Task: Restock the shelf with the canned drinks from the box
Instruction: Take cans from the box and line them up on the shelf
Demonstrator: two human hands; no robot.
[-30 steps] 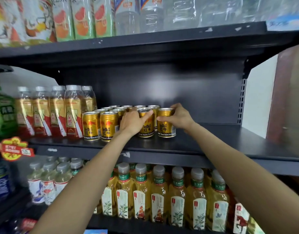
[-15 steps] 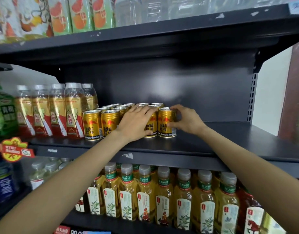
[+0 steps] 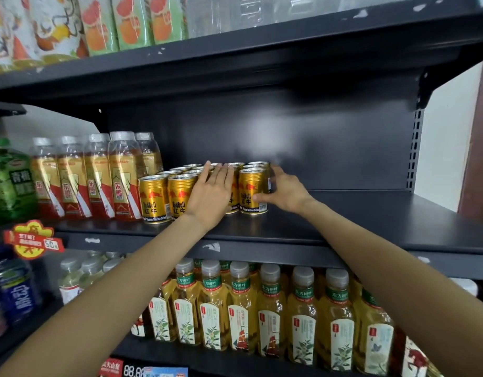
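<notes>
On the middle shelf (image 3: 343, 224) of a dark store rack, a person reaches in with both bare arms to a block of gold cans (image 3: 180, 186) standing in rows from the front edge back toward the rear panel. At the block's right end, the right hand (image 3: 285, 191) wraps the front can (image 3: 252, 190), thumb across its label and fingers curled round its far side; the can stands upright on the shelf, touching its neighbour. Left of it, the left hand (image 3: 211, 194) lies flat against the cans, fingers straight and together, fingertips up at the rims, gripping nothing. Two more front-row cans show to the left of that hand, labels facing out. Beside the cans, toward the shelf's left end, stand clear bottles (image 3: 98, 175) with gold and red labels. To the right of the cans, the shelf is bare black metal. Below, tea bottles (image 3: 273, 314) with green neck bands line the lower shelf. Above, cartons (image 3: 131, 20) with orange fruit pictures sit on the top shelf. A red price tag (image 3: 30, 239) hangs at the middle shelf's left front edge.
</notes>
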